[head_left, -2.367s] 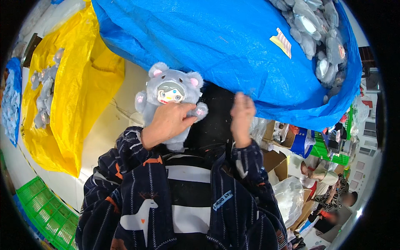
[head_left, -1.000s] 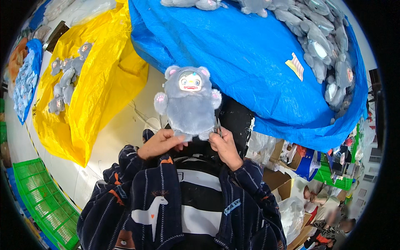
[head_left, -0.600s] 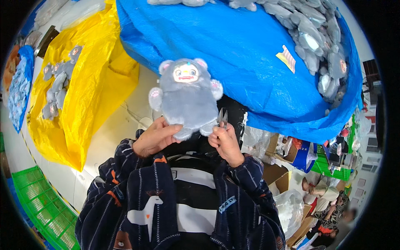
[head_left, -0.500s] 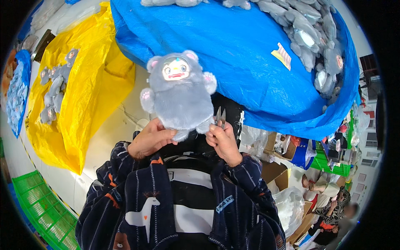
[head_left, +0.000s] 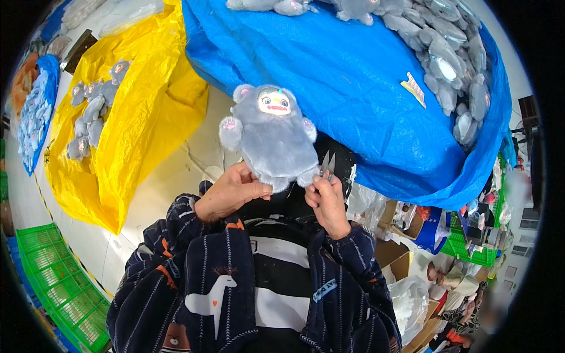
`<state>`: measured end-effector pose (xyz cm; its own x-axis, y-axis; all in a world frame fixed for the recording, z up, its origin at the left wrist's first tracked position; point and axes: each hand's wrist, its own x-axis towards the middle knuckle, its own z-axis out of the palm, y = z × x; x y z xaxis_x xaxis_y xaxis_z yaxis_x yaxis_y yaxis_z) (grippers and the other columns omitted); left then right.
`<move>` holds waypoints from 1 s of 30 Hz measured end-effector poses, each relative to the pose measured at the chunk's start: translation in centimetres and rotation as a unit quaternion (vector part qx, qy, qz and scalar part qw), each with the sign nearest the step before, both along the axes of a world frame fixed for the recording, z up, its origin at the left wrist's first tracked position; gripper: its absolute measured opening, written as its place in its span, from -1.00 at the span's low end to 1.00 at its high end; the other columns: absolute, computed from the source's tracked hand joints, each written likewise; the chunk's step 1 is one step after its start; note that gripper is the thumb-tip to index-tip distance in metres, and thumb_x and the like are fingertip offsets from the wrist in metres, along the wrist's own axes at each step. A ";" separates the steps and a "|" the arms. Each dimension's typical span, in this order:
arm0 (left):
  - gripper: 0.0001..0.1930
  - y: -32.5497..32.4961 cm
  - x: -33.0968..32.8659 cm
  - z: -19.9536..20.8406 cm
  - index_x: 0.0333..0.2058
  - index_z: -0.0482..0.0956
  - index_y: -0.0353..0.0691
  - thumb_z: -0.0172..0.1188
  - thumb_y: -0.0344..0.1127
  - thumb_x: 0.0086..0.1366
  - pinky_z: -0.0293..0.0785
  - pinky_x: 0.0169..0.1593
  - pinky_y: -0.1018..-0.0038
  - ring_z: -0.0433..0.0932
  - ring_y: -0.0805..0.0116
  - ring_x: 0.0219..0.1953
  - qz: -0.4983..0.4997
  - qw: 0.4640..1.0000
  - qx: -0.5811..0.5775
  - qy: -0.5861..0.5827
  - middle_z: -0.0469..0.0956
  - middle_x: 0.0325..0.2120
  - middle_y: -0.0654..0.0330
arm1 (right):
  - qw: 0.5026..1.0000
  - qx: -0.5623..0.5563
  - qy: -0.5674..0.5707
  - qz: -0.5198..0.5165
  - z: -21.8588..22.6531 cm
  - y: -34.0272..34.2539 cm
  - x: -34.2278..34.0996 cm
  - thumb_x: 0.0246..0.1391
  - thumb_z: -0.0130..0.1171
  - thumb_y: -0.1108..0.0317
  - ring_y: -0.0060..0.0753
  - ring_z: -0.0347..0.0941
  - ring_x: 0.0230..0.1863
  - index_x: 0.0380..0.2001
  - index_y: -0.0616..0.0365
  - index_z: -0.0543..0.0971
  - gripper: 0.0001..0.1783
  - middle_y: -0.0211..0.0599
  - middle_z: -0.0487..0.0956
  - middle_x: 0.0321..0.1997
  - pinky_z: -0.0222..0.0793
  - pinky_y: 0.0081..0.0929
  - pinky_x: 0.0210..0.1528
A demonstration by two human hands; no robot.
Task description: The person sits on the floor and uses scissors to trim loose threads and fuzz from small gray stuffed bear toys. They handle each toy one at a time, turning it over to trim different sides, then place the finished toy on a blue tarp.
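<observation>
A grey plush toy [head_left: 272, 144] with a pale face patch, round ears and pink paw pads is held out before me, face up and head away from me. My left hand [head_left: 234, 194] pinches its left-side foot between thumb and fingers. In my right hand [head_left: 329, 206] are small metal thread snips [head_left: 328, 164], blades pointing up and apart. The same hand's fingertips are at the toy's other foot, gripping or touching it.
A big blue sheet or bag [head_left: 353, 106] spreads ahead, grey plush pieces [head_left: 444, 65] heaped along its far right. At left lies a yellow bag [head_left: 159, 112] with several grey toys [head_left: 94, 112]. A green crate [head_left: 62, 288] stands lower left; cardboard boxes [head_left: 391, 256] and people are at right.
The view has shifted, so surroundings sit farther right. The toy looks slightly smaller, its head tipped a little farther from me. Both hands keep their holds.
</observation>
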<state>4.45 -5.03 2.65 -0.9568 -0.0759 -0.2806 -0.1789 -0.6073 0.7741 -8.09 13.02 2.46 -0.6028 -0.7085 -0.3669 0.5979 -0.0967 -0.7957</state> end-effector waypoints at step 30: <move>-0.82 -3.5 -4.4 -2.9 -0.12 0.42 -0.25 -0.02 -0.41 0.32 0.41 -0.21 0.52 0.46 0.45 -0.34 0.155 0.987 -0.014 0.047 0.49 -0.38 0.20 | 0.826 0.264 0.334 -0.369 10.8 5.2 -33.1 -0.04 0.25 0.13 -0.65 0.11 -0.72 -0.36 0.30 0.51 -0.61 -0.15 0.59 -0.39 0.01 -0.59 -0.68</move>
<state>0.01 -8.51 -0.21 -0.9079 -0.3758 -0.1859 0.0850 -0.5991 0.7962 -41.21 18.21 13.21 -0.9922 0.0938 0.0821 -0.0590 0.2267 -0.9722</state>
